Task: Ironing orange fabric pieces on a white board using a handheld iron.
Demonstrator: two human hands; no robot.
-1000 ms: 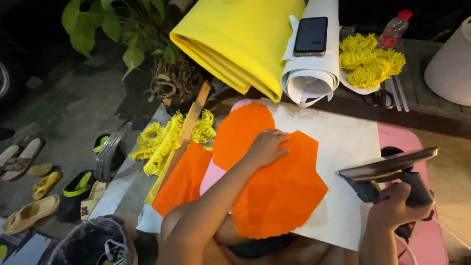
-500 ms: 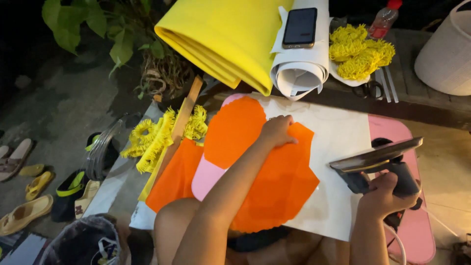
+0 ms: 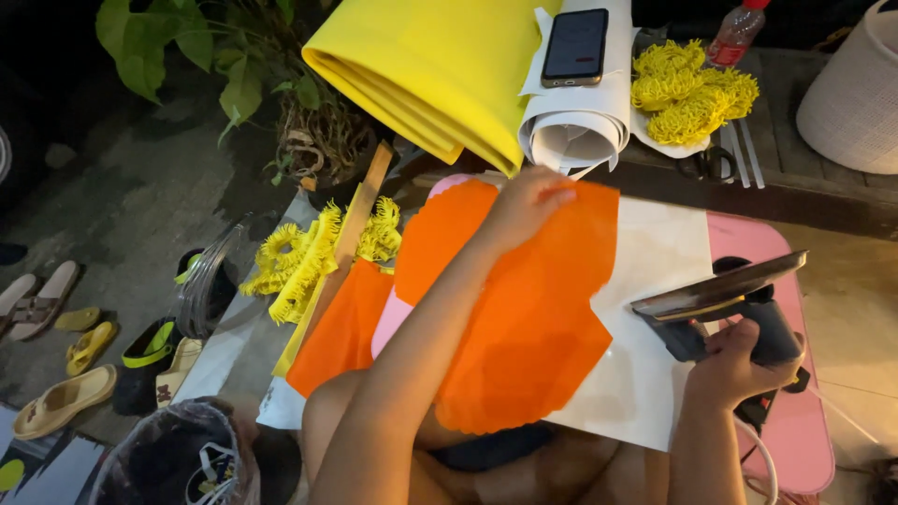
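orange sheet (image 3: 533, 318) lies flat; iron (image 3: 725, 309) tilted

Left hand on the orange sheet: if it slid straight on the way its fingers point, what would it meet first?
Probably the white paper roll with the phone on top, just beyond the left hand and the orange sheet; depth is unclear.

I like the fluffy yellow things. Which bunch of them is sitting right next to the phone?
The yellow bunch on the white plate, at the top right beside the phone. The other bunch lies lower left by the wooden stick.

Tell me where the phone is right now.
In the head view the phone lies face up at the top centre, on the white paper roll, between the yellow foam roll and the yellow fringe pile.
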